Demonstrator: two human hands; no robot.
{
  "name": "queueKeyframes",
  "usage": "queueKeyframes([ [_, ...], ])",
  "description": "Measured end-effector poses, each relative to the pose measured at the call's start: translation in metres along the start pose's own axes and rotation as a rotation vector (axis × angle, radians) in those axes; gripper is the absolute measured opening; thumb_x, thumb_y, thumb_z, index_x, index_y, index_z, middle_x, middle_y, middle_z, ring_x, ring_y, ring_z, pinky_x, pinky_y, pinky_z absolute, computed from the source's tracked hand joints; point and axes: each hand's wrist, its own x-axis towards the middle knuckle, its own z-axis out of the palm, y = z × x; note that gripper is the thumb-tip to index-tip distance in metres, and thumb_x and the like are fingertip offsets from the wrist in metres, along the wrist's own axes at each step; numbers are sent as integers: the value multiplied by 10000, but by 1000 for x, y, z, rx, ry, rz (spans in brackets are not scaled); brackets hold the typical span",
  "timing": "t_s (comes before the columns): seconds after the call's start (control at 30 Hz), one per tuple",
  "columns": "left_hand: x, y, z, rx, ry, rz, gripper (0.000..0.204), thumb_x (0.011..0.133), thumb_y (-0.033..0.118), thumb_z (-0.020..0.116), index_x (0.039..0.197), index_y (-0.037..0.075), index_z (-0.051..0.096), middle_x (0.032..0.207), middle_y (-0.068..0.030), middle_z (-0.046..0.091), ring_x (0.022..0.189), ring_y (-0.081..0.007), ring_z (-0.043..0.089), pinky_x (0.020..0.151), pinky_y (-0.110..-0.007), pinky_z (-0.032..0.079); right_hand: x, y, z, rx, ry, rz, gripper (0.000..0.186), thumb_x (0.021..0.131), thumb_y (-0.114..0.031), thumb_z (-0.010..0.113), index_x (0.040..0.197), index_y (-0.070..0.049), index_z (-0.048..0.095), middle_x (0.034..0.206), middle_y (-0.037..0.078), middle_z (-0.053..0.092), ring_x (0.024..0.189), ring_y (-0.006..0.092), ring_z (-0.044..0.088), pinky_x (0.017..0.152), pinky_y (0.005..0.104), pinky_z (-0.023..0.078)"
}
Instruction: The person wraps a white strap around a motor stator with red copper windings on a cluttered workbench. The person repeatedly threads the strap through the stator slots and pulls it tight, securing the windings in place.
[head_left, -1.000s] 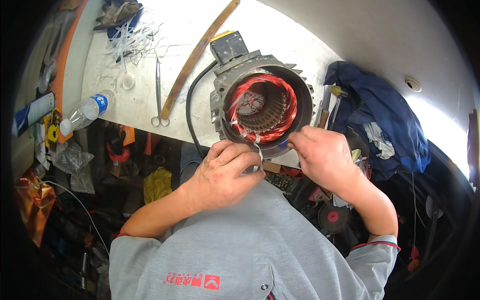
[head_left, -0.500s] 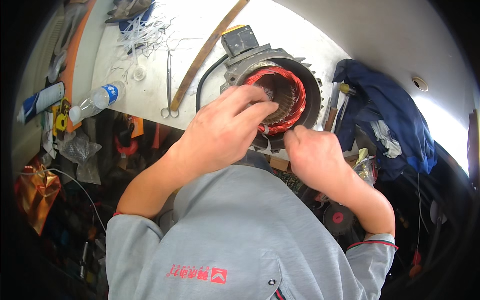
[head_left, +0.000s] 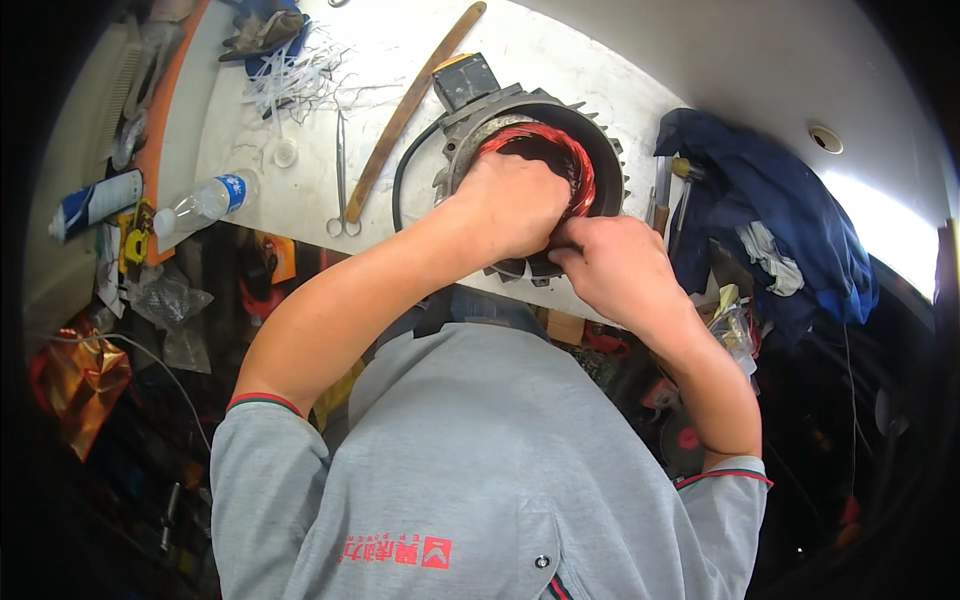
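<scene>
A grey finned motor housing [head_left: 465, 127] with a terminal box [head_left: 462, 79] stands near the bench's front, red wire winding [head_left: 578, 165] inside it. My left hand [head_left: 510, 200] reaches into the winding, its fingertips hidden beneath the back of the hand. Low on the right of the opening, my right hand [head_left: 610, 255] has its fingers bent and closed at the winding; whatever they hold is too hidden to make out.
The white bench [head_left: 240, 130] carries white ties [head_left: 290, 75], long scissors [head_left: 341, 190], a wooden strip [head_left: 405, 115] and a plastic bottle [head_left: 205, 205]. Dark blue cloth [head_left: 810, 255] and tools [head_left: 662, 200] lie at the right, beside a curved wall [head_left: 760, 70].
My left hand has moved from the housing's lower rim up and into the winding. My right hand has shifted slightly upward, closer to the coil. The white strip seen earlier is now hidden.
</scene>
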Motion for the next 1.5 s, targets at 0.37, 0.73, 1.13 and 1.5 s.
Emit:
queueKeyframes([
  [0.37,-8,-24,-27,228,876,-237,119,896,174,605,881,64,563,885,-93,620,693,-290,676,533,-399,542,-136,34,-77,1577,-80,-645,370,916,-155,694,1160,105,597,796,228,639,698,164,653,556,286,548],
  [0.73,-92,1,-128,198,1506,205,92,873,16,627,965,9,622,930,-100,657,696,-211,650,632,-320,527,-148,-13,-157,1032,618,-888,613,901,-371,700,1345,-28,452,1290,264,414,1088,328,498,905,444,433],
  [1.13,-40,106,-89,-287,1318,318,111,869,76,644,937,-10,664,996,-175,699,1177,-442,590,1021,-434,458,-136,-71,-86,-299,892,-577,813,807,-470,755,1476,-109,468,1546,291,311,1415,476,328,1117,556,324],
  [1.5,-31,134,-129,-1095,833,365,331,957,138,665,1223,-50,606,1211,-159,662,1113,-170,613,952,-297,506,-76,-2,-80,1210,394,-399,335,1032,-307,542,976,7,645,780,68,658,579,118,606,532,256,481],
])
